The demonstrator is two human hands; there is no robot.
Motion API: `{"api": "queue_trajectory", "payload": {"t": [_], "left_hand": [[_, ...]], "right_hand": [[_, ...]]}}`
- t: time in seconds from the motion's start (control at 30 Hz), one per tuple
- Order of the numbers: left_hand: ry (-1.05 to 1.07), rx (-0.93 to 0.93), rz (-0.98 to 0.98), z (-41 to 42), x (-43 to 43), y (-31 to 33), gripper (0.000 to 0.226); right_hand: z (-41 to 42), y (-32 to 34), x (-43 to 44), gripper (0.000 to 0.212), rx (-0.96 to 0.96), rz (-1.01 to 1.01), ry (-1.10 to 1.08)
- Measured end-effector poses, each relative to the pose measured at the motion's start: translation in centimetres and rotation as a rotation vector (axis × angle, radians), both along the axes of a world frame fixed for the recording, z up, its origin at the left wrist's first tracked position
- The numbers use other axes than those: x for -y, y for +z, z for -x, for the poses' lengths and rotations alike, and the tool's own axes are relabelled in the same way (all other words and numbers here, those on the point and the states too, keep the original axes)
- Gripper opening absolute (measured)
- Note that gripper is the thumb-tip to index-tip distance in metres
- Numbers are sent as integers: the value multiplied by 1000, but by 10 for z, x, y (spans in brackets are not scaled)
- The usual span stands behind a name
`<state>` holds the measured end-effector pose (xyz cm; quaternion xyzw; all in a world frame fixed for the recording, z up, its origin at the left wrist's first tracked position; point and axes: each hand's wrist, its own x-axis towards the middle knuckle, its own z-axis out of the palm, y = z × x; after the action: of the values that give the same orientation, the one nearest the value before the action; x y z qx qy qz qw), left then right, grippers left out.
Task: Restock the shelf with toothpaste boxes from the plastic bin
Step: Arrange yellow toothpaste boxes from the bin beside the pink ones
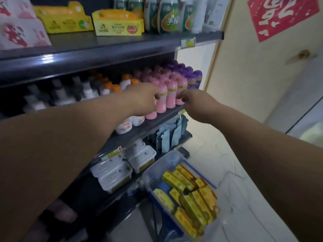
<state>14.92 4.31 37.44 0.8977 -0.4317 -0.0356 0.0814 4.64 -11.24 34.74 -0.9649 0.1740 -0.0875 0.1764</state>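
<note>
Head view. At 12 o'clock the top shelf (pixel 104 44) carries two yellow cartons (pixel 117 23), with green bottles (pixel 167 16) at their 3 o'clock and pink-printed cartons (pixel 19 30) out at 10 o'clock. A price tag (pixel 187 41) hangs on its front lip.

The middle shelf (pixel 162 117) holds rows of bottles: grey-capped ones (pixel 57 95) blurred at 9 o'clock, then orange-capped white ones (pixel 125 82), pink ones (pixel 172 95) at centre and purple ones (pixel 194 77) at the end. A door (pixel 253 75) with a knob (pixel 304 54) fills 2 to 3 o'clock, and a red poster (pixel 281 16) is stuck on it at 1 o'clock.

Two bare forearms reach in from 7 and 4 o'clock. The left one covers part of the white bottles and much of the rack below. What looks like a sandalled foot (pixel 59 215) shows at 7 o'clock.

The left hand (pixel 145 100) sits just at 9 o'clock of the front pink bottles, fingers curled in narrow against them. The right hand (pixel 197 103) is at their 3 o'clock, fingers curled at the shelf lip. Blur hides whether either hand grips a bottle.

On the lower shelf (pixel 185 135) blue pouches (pixel 171 135) stand upright. White tubs (pixel 113 173) are stacked below them, toward 7 o'clock.

The bin (pixel 157 165), clear-walled with a blue rim, stands on the floor (pixel 227 163) at 5 o'clock, against the foot of the rack. In it the yellow boxes (pixel 190 194) lie jumbled, some flat and some on edge, well apart from both hands.
</note>
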Motion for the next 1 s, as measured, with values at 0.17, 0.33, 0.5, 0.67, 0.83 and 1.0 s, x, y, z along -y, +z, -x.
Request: {"api": "queue_trajectory", "payload": {"t": [0.17, 0.33, 0.5, 0.67, 0.83, 1.0], "left_hand": [[-19, -130, -52, 17, 36, -68, 43], [3, -248, -116, 27, 64, -139, 41], [42, -382, -189, 43, 86, -214, 45], [112, -624, -245, 67, 113, -290, 51], [204, -771, -311, 91, 131, -367, 68], [166, -773, -395, 103, 143, -430, 69]], "right_hand": [[15, -72, 29, 42, -113, -33, 4], [26, -146, 50, 42, -216, -141, -2], [44, -217, 75, 40, -307, -202, -20], [76, -290, 98, 49, -474, -291, -151], [108, -363, 109, 45, -661, -345, -281], [128, -433, 106, 41, -766, -452, -386]]}}
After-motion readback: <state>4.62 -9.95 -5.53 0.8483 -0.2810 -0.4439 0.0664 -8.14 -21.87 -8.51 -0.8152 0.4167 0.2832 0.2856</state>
